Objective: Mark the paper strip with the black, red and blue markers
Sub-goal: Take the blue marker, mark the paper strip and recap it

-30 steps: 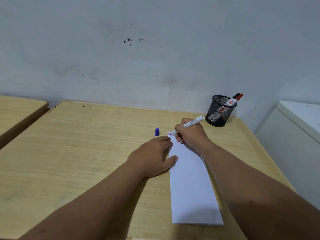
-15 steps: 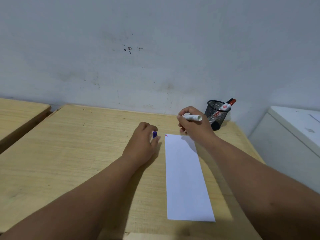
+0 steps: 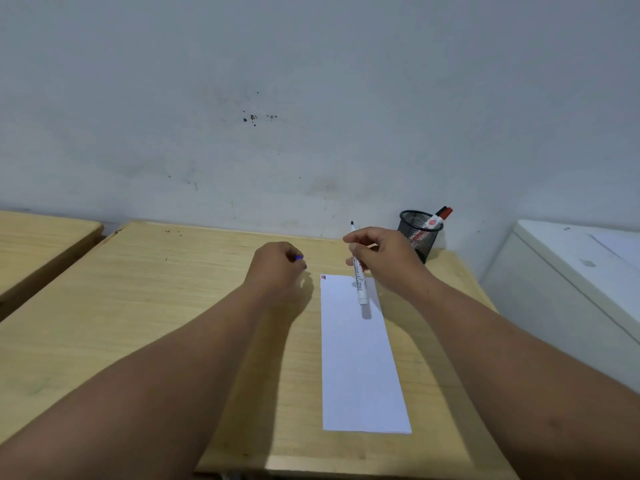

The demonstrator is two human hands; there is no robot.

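A white paper strip [image 3: 360,355] lies lengthwise on the wooden desk [image 3: 156,306], with small coloured marks at its far left corner [image 3: 323,277]. My right hand [image 3: 384,258] holds the uncapped blue marker [image 3: 358,282] above the strip's far end, tip pointing up and away. My left hand [image 3: 277,268], left of the strip, pinches the blue cap [image 3: 299,258], mostly hidden by the fingers. The red and black markers [image 3: 439,218] stand in a black mesh cup [image 3: 419,233] at the desk's far right.
A grey stained wall rises right behind the desk. A second wooden desk [image 3: 41,244] stands to the left across a narrow gap. A white cabinet [image 3: 575,282] stands close on the right.
My right hand lifted the marker off the strip and turned its tip upward. My left hand left the strip, reached the blue cap and picked it up. The view tilted slightly.
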